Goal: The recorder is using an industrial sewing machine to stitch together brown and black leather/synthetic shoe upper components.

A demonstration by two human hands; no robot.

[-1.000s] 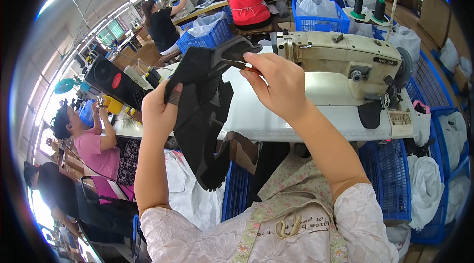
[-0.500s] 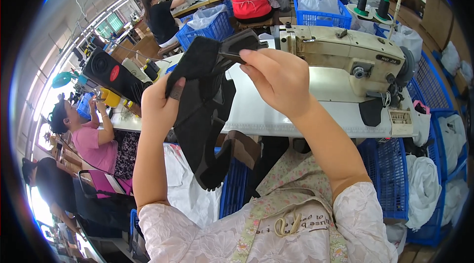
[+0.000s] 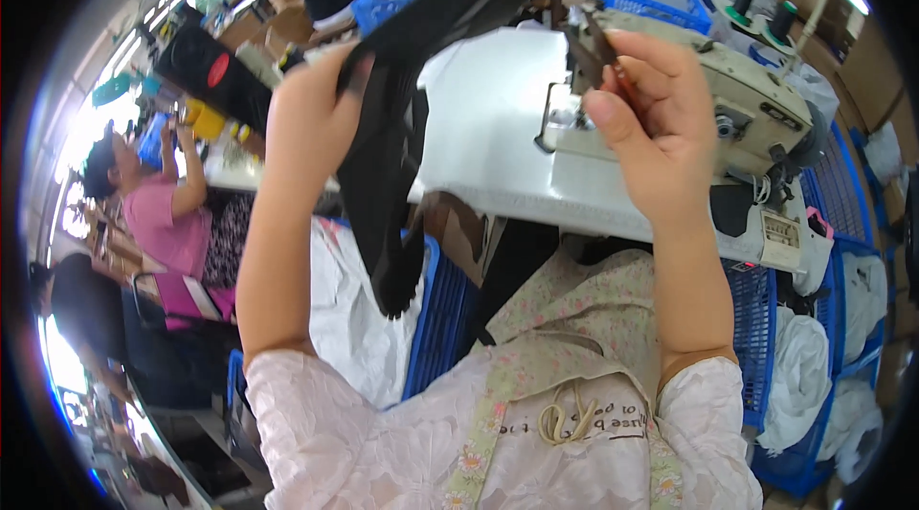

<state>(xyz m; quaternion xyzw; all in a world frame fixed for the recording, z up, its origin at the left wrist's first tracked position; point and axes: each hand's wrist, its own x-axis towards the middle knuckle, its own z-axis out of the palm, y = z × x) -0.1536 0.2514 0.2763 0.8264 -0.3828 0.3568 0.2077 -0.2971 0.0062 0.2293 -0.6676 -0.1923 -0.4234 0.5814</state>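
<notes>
My left hand (image 3: 311, 117) is closed on a black fabric shoe upper (image 3: 383, 160), pinched along its left side. The piece is held up over the front edge of the white sewing table (image 3: 493, 117) and hangs down to a notched lower end. My right hand (image 3: 665, 117) is raised over the table, apart from the upper. Its fingers curl round dark-bladed thread snips (image 3: 611, 55) with a reddish handle, blurred by motion. Just beyond that hand stands the cream sewing machine (image 3: 756, 108), its needle area partly behind my fingers.
Two dark thread cones (image 3: 742, 0) stand behind the machine. Blue crates (image 3: 756, 338) with white bags line the right side. White sacking (image 3: 369, 309) and a brown patterned piece (image 3: 455, 232) hang below the table edge. A person in pink (image 3: 168, 213) works at the left.
My right hand has let go of the upper and moved right, and the snips now show in it. The upper has swung narrower in my left hand. The view has shifted.
</notes>
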